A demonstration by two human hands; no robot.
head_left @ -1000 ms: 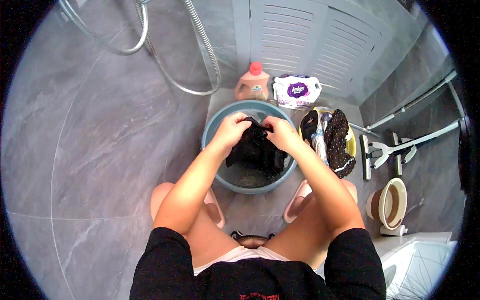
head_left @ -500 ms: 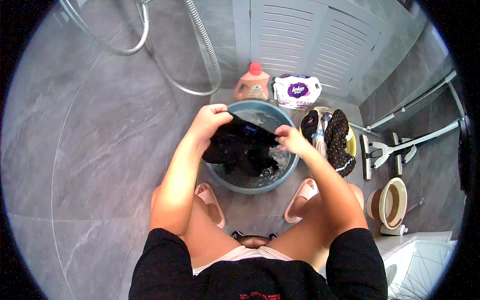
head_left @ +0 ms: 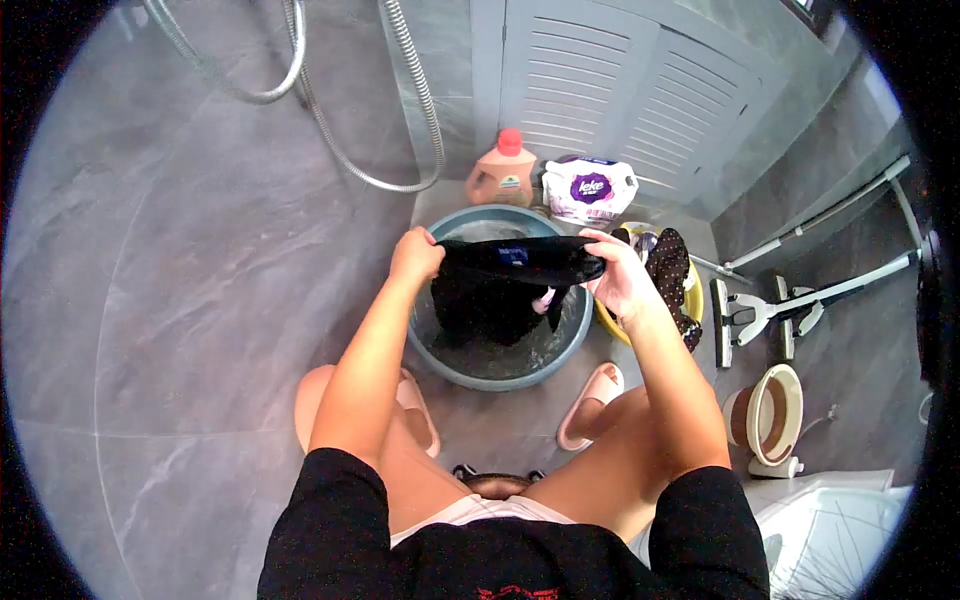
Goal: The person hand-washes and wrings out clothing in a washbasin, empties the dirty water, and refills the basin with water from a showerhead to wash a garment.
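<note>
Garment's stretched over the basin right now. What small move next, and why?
Probably lower the black garment into the blue basin: both hands grip its top edge, and its lower part already hangs over the water.

From my remote view, I am seeing the left hand drawing out toward ten o'clock of the basin and the right hand toward three, parting from their earlier close grip. The black garment, bunched then slanting before, is now stretching nearly level, its blue label showing toward twelve.
</note>
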